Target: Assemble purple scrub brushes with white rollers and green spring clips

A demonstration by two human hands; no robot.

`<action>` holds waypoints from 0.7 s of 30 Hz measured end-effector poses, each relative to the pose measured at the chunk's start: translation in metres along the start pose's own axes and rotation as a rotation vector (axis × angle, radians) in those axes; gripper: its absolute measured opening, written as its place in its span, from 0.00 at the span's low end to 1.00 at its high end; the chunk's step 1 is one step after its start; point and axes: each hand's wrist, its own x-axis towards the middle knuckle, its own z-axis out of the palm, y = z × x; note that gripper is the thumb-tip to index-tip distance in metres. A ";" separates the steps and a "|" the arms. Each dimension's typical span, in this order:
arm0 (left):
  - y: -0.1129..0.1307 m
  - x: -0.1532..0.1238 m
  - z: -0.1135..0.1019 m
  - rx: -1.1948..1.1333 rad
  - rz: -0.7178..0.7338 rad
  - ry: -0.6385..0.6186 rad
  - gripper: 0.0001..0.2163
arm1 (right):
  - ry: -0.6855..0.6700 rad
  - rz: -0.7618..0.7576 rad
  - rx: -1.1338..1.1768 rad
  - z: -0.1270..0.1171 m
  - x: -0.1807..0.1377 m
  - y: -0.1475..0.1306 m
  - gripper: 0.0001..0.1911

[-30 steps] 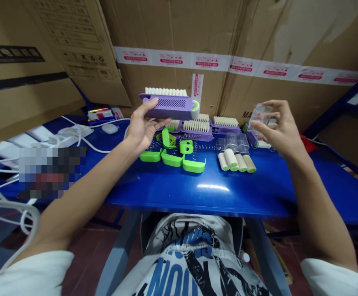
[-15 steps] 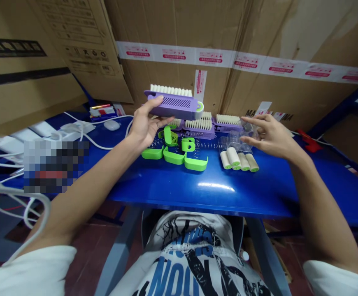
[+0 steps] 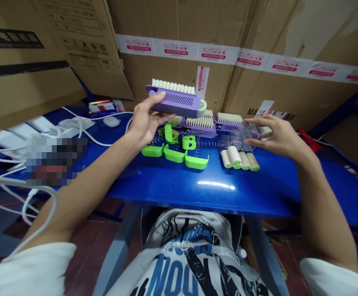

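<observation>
Raised above the table, a purple brush with white bristles and a green-ringed end is gripped in my left hand, thumb on its near side. My right hand has its thumb and fingers around a clear plastic cover at the right. More clear covers lie just left of it. Several white rollers with green ends are grouped in front. Behind the raised brush, more purple brushes rest bristles up. Bright green curved parts and thin metal springs lie between my hands.
The blue table backs onto large cardboard boxes. White cables, a power strip and a white mouse occupy the left side. A red object lies at the far right, beside a blue frame post.
My right thumb and fingers have come around a clear cover, and that hand has shifted slightly right. My left hand still holds the brush in nearly the same place.
</observation>
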 end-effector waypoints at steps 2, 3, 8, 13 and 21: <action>0.000 -0.001 0.001 -0.026 -0.010 0.001 0.28 | -0.013 0.015 -0.004 0.000 0.000 0.003 0.37; 0.000 -0.001 0.002 -0.050 -0.021 0.009 0.27 | -0.022 0.019 -0.018 0.000 0.000 0.004 0.36; 0.003 -0.005 0.010 -0.208 -0.053 0.090 0.24 | -0.049 0.033 -0.044 0.002 0.003 -0.006 0.36; 0.006 -0.006 0.013 -0.303 -0.066 0.117 0.24 | -0.018 0.064 -0.007 -0.023 -0.005 -0.011 0.36; 0.007 -0.010 0.017 -0.313 -0.064 0.137 0.22 | -0.426 0.113 -0.281 -0.021 -0.002 0.039 0.38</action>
